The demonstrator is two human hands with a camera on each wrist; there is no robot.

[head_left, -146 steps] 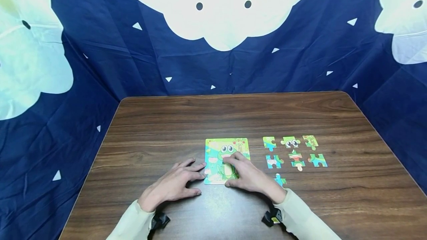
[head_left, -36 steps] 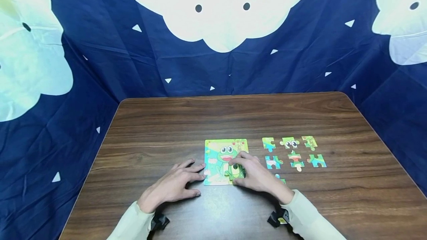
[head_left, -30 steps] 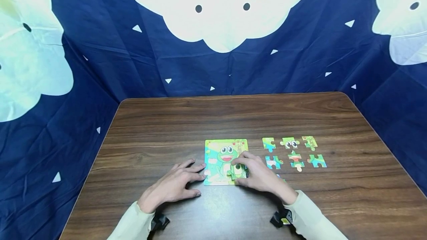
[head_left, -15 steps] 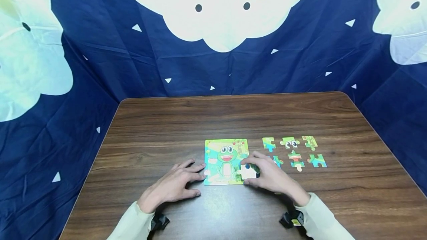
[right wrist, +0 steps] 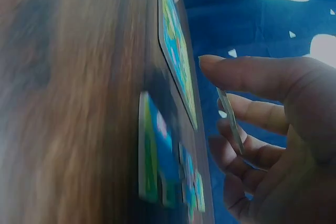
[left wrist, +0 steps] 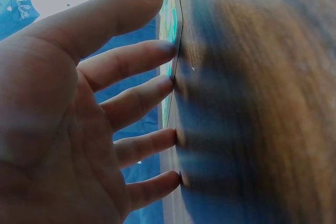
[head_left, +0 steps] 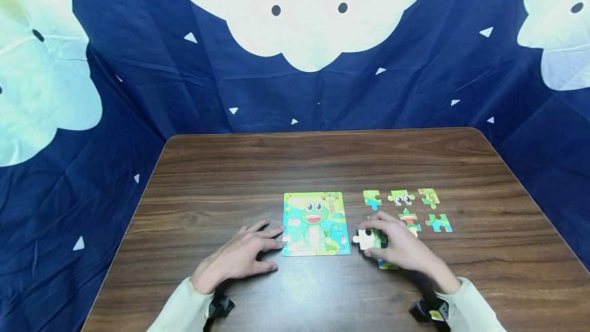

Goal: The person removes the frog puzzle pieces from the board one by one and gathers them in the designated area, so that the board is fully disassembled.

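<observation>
My right hand [head_left: 401, 247] pinches a jigsaw piece [head_left: 366, 239] between thumb and fingers, to the right of the frog picture board [head_left: 295, 204]. In the right wrist view the held piece [right wrist: 231, 121] shows almost edge-on, raised off the table. The board lies flat and shows a whole green frog. My left hand [head_left: 244, 250] rests on the table with spread fingers, fingertips right at the board's left edge. The left wrist view shows this hand [left wrist: 94, 93] with its fingertips against the tabletop. Under my right hand a loose piece [head_left: 387, 265] is mostly hidden.
More loose pieces lie in rows at the right: a corner piece [head_left: 372, 199], a piece with eyes [head_left: 401, 198], a green piece [head_left: 429, 197], a red-mouth piece [head_left: 409, 219] and a blue-green piece [head_left: 439, 223]. The wooden table [head_left: 230, 168] meets blue cloth [head_left: 193, 96] behind.
My right hand has moved right with the jigsaw piece, off the board and over the loose pieces. The board's lower right corner now shows. My left hand has stayed put.
</observation>
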